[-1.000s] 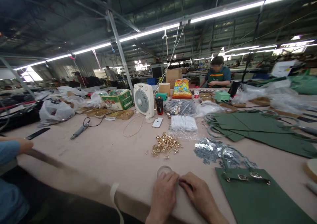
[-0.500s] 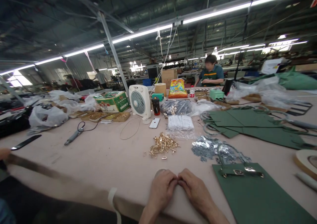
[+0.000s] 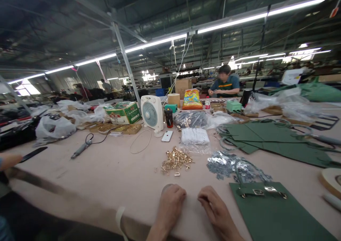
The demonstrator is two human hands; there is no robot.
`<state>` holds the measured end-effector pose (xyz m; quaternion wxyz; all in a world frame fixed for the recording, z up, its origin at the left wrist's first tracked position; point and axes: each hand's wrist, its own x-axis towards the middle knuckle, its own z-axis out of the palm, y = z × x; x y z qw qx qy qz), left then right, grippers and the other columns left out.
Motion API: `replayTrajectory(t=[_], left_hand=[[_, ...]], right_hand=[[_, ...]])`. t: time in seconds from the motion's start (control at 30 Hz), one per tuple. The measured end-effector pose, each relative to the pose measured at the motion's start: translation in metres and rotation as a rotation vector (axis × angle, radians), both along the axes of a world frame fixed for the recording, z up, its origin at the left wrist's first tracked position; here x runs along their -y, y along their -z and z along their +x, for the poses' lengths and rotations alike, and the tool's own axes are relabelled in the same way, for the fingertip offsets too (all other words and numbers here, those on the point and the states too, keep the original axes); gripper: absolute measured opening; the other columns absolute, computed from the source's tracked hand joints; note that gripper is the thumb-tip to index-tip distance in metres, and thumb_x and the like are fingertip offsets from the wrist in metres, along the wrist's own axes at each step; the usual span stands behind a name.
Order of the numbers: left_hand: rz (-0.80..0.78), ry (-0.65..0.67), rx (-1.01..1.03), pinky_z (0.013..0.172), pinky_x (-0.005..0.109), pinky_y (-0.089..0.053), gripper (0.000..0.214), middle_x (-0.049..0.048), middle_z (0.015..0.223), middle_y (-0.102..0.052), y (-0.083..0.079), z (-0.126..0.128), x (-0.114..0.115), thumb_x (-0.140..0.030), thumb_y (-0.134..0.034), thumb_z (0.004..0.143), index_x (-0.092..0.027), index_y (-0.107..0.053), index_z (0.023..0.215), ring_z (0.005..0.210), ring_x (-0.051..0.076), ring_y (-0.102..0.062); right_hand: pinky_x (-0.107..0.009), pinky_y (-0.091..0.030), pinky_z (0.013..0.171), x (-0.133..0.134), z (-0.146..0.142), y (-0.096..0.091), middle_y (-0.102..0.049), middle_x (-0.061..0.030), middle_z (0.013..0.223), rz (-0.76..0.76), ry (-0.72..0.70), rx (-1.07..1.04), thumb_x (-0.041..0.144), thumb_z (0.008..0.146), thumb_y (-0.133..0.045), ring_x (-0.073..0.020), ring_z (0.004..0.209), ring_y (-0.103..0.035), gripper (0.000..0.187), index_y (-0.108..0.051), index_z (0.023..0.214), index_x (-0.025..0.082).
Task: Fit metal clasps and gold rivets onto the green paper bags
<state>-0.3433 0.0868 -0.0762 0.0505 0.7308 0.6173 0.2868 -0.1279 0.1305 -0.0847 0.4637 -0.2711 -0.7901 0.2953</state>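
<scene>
My left hand (image 3: 172,202) rests at the table's near side with its fingers curled together; what they hold, if anything, is hidden. Partly behind it shows the edge of a pale round object (image 3: 166,188), its kind unclear. A gap to the right, my right hand (image 3: 214,206) has thumb and fingers pressed together, and I cannot make out anything between them. Just beyond both hands lies a heap of small gold-coloured metal fittings (image 3: 177,160). Right of that spreads a pile of small silvery flat pieces (image 3: 222,164). A green bag panel (image 3: 277,212) with handle and metal clasps lies beside my right hand.
More green panels (image 3: 266,132) are stacked at right, near a tape roll (image 3: 330,182). A white phone (image 3: 167,136), a fan (image 3: 152,113) and a tumbler (image 3: 168,118) stand farther back. A soldering-iron-like tool (image 3: 81,150) lies left. Another person (image 3: 226,83) sits across the table.
My hands, earlier touching at the fingertips, have come apart, the right one shifting rightward. The camera view has tilted slightly upward. At the far left another person's hand reaches further in.
</scene>
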Motion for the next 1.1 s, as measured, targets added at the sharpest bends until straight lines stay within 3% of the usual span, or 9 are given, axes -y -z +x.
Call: replayTrajectory(t=[0.13, 0.2, 0.3, 0.4, 0.53, 0.67, 0.77, 0.9, 1.1], left_hand=[[0.012, 0.139, -0.084, 0.079, 0.031, -0.051, 0.022, 0.0062, 0.092, -0.069, -0.004, -0.042, -0.002, -0.019, -0.052, 0.1, -0.023, -0.073, 0.098, 0.091, 0.022, -0.065], [-0.021, 0.179, -0.095, 0.083, 0.032, -0.054, 0.029, 0.0062, 0.097, -0.07, -0.006, -0.062, -0.003, -0.018, -0.051, 0.1, -0.027, -0.071, 0.118, 0.094, 0.022, -0.066], [-0.076, 0.2, -0.098, 0.098, 0.036, -0.055, 0.057, 0.006, 0.128, -0.067, -0.011, -0.079, -0.006, -0.014, -0.053, 0.098, -0.036, -0.05, 0.15, 0.115, 0.023, -0.064], [-0.049, 0.201, -0.1, 0.114, 0.044, -0.048, 0.072, 0.0054, 0.158, -0.046, -0.019, -0.078, -0.018, -0.019, -0.065, 0.092, -0.038, -0.039, 0.156, 0.139, 0.027, -0.051], [0.076, 0.139, -0.048, 0.113, 0.046, -0.047, 0.054, 0.0086, 0.142, -0.06, -0.028, -0.048, -0.055, -0.028, -0.062, 0.098, -0.031, -0.048, 0.15, 0.132, 0.027, -0.056], [0.048, 0.106, -0.186, 0.109, 0.043, -0.047, 0.042, 0.0093, 0.128, -0.067, -0.031, -0.001, -0.106, -0.022, -0.056, 0.099, -0.023, -0.057, 0.141, 0.122, 0.026, -0.058], [0.003, 0.111, -0.257, 0.106, 0.042, -0.047, 0.033, 0.0107, 0.119, -0.07, -0.028, 0.023, -0.141, -0.011, -0.056, 0.092, -0.019, -0.07, 0.121, 0.118, 0.027, -0.058], [-0.036, 0.069, -0.28, 0.1, 0.043, -0.048, 0.023, 0.0144, 0.103, -0.069, -0.019, 0.031, -0.173, -0.006, -0.055, 0.088, -0.015, -0.076, 0.089, 0.108, 0.029, -0.061], [-0.005, 0.045, -0.216, 0.099, 0.042, -0.048, 0.018, 0.0123, 0.098, -0.069, -0.009, 0.028, -0.184, -0.008, -0.059, 0.089, -0.017, -0.074, 0.084, 0.105, 0.027, -0.062]], right_hand=[[-0.028, -0.05, 0.069, -0.012, 0.047, -0.011, -0.062, -0.0039, 0.085, -0.152, 0.133, -0.08, 0.039, 0.101, -0.059, -0.0187, 0.075, -0.059, 0.018, -0.066, 0.092, 0.025], [-0.027, -0.049, 0.066, -0.02, 0.073, -0.011, -0.061, -0.0026, 0.08, -0.265, 0.207, -0.116, 0.046, 0.096, -0.065, -0.0179, 0.07, -0.057, 0.023, -0.069, 0.093, 0.024], [-0.027, -0.049, 0.063, -0.03, 0.1, -0.003, -0.06, -0.0011, 0.072, -0.447, 0.326, -0.213, 0.059, 0.085, -0.074, -0.0181, 0.067, -0.056, 0.039, -0.071, 0.096, 0.022], [-0.026, -0.046, 0.057, -0.036, 0.109, 0.005, -0.058, 0.0012, 0.067, -0.572, 0.41, -0.37, 0.065, 0.075, -0.08, -0.0158, 0.06, -0.052, 0.054, -0.071, 0.102, 0.02], [-0.026, -0.043, 0.055, -0.038, 0.103, 0.004, -0.064, 0.0008, 0.074, -0.663, 0.393, -0.493, 0.064, 0.066, -0.087, -0.0145, 0.058, -0.05, 0.074, -0.066, 0.121, 0.021], [-0.028, -0.044, 0.059, -0.038, 0.104, 0.001, -0.06, 0.0005, 0.067, -0.677, 0.396, -0.403, 0.067, 0.064, -0.086, -0.0164, 0.061, -0.052, 0.06, -0.075, 0.098, 0.018], [-0.027, -0.042, 0.06, -0.039, 0.111, 0.007, -0.055, 0.0025, 0.062, -0.653, 0.406, -0.387, 0.066, 0.068, -0.085, -0.016, 0.061, -0.05, 0.055, -0.076, 0.094, 0.019], [-0.025, -0.041, 0.058, -0.042, 0.119, 0.021, -0.054, 0.0036, 0.065, -0.704, 0.362, -0.515, 0.06, 0.07, -0.088, -0.0144, 0.062, -0.048, 0.05, -0.075, 0.099, 0.021], [-0.021, -0.046, 0.058, -0.047, 0.122, 0.018, -0.059, 0.0025, 0.079, -0.813, 0.244, -0.823, 0.046, 0.068, -0.095, -0.0105, 0.064, -0.049, 0.04, -0.075, 0.095, 0.024]])
